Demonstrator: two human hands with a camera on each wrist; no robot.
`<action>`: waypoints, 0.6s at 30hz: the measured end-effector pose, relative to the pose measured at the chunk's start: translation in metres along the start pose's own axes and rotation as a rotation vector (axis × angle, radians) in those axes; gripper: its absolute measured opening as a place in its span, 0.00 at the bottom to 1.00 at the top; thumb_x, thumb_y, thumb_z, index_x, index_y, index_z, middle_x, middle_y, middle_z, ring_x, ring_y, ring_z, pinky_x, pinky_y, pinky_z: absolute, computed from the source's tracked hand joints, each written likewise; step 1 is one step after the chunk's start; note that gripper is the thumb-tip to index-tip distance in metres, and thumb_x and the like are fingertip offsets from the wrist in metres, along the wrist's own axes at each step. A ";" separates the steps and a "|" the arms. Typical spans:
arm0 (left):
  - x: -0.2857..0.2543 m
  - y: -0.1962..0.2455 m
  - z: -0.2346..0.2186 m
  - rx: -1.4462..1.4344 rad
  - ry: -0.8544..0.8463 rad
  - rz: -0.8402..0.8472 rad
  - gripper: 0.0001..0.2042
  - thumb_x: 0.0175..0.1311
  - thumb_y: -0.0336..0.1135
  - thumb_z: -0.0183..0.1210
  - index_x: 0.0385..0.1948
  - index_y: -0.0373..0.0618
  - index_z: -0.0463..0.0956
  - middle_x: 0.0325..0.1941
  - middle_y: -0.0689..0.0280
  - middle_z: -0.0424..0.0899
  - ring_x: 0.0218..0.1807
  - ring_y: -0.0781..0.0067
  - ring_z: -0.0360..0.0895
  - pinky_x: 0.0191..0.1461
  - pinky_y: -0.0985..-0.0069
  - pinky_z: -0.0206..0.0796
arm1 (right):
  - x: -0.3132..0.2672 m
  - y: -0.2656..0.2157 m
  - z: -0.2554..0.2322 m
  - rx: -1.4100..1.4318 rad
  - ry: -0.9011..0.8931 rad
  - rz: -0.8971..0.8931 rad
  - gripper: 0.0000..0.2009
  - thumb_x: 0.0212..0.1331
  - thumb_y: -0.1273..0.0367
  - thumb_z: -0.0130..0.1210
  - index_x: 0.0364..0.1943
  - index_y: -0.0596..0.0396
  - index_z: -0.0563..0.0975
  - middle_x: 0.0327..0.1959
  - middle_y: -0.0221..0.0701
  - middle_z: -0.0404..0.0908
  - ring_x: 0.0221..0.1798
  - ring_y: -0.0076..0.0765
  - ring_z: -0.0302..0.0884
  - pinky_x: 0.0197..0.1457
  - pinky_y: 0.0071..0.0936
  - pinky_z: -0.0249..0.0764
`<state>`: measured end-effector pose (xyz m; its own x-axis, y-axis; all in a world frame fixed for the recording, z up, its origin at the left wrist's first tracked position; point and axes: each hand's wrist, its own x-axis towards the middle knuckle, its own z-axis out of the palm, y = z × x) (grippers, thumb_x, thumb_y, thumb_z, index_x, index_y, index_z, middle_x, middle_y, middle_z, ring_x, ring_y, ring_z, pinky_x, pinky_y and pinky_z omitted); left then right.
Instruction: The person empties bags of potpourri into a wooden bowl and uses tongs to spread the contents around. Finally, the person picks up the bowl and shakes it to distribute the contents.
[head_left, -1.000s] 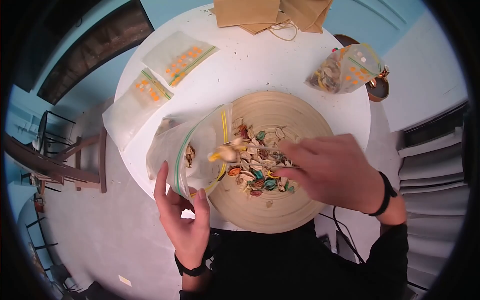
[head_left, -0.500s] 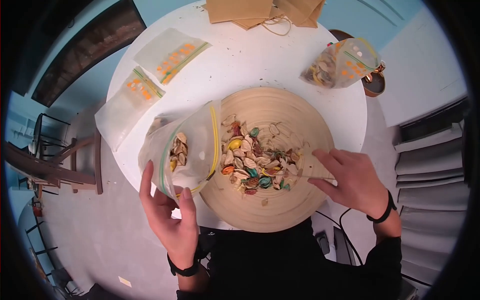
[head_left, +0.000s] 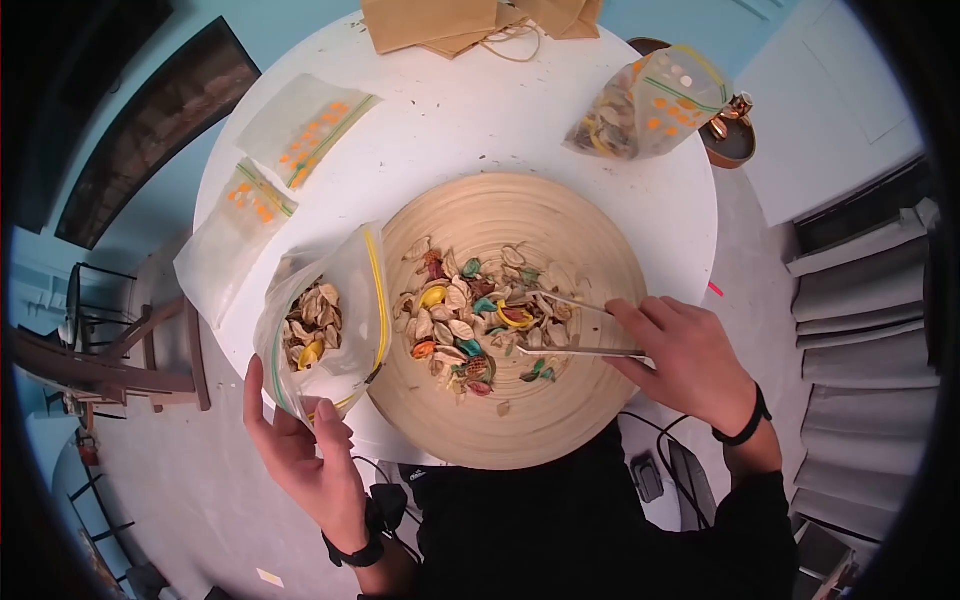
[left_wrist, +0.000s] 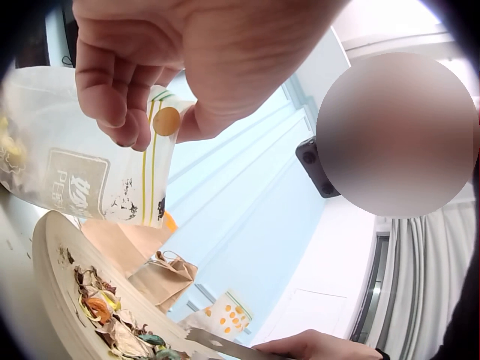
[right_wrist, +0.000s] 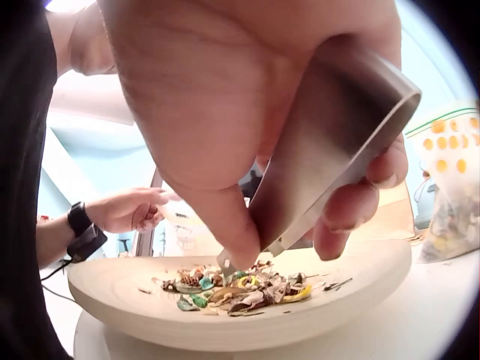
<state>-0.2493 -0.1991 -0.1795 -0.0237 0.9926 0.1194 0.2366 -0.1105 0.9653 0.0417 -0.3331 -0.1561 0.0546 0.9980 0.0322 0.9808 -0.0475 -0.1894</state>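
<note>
My left hand (head_left: 312,475) pinches the rim of a clear zip bag (head_left: 353,285) between thumb and fingers, its mouth facing the plate. Dried petals (head_left: 315,318), mostly beige with some yellow, lie inside. On a round wooden plate (head_left: 440,435) sits a loose heap of potpourri (head_left: 460,325) in beige, green, orange and red. My right hand (head_left: 690,365) grips metal tongs (head_left: 595,352), whose arms stand apart with the tips at the heap's right side. The bent end of the tongs (right_wrist: 337,142) shows in my palm in the right wrist view.
Two flat zip bags with orange dots, one upper (head_left: 300,120) and one lower (head_left: 228,240), lie on the white table (head_left: 440,135). A filled zip bag (head_left: 610,115) stands at the back right, beside a brown tray (head_left: 735,150). Brown paper bags (head_left: 430,25) lie at the far edge.
The tongs carried petals into the zip bag, let them go, withdrew right, then came back over the heap with arms apart. The left hand keeps its hold on the bag.
</note>
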 end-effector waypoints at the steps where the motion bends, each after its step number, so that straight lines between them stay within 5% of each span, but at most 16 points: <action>1: 0.000 0.000 0.000 0.014 -0.004 0.008 0.31 0.69 0.27 0.55 0.75 0.43 0.56 0.30 0.68 0.77 0.25 0.85 0.69 0.27 0.86 0.62 | -0.005 0.003 -0.002 -0.001 -0.006 0.003 0.25 0.53 0.64 0.68 0.55 0.55 0.75 0.31 0.31 0.73 0.34 0.39 0.78 0.36 0.35 0.74; 12: 0.005 0.003 -0.003 -0.032 -0.020 0.004 0.33 0.68 0.27 0.58 0.75 0.41 0.55 0.37 0.63 0.81 0.28 0.85 0.71 0.29 0.86 0.62 | 0.001 -0.030 0.016 0.044 -0.118 -0.284 0.26 0.52 0.69 0.63 0.59 0.57 0.74 0.33 0.28 0.72 0.37 0.33 0.76 0.37 0.31 0.74; 16: 0.002 0.005 -0.005 -0.007 -0.016 -0.012 0.33 0.68 0.26 0.57 0.75 0.41 0.55 0.37 0.63 0.81 0.27 0.85 0.71 0.29 0.86 0.62 | 0.015 -0.030 0.031 -0.019 0.028 -0.290 0.25 0.53 0.70 0.60 0.59 0.56 0.74 0.32 0.28 0.71 0.36 0.34 0.76 0.36 0.30 0.74; 18: 0.002 0.004 -0.007 -0.012 -0.012 -0.018 0.33 0.68 0.26 0.57 0.75 0.41 0.55 0.37 0.63 0.81 0.27 0.85 0.71 0.29 0.86 0.62 | 0.020 -0.026 0.025 -0.143 0.014 -0.136 0.26 0.53 0.68 0.63 0.59 0.57 0.74 0.32 0.29 0.71 0.35 0.35 0.76 0.35 0.31 0.74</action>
<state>-0.2551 -0.1979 -0.1736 -0.0165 0.9950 0.0988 0.2245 -0.0926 0.9701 0.0131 -0.3110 -0.1750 -0.0789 0.9950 0.0617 0.9958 0.0815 -0.0406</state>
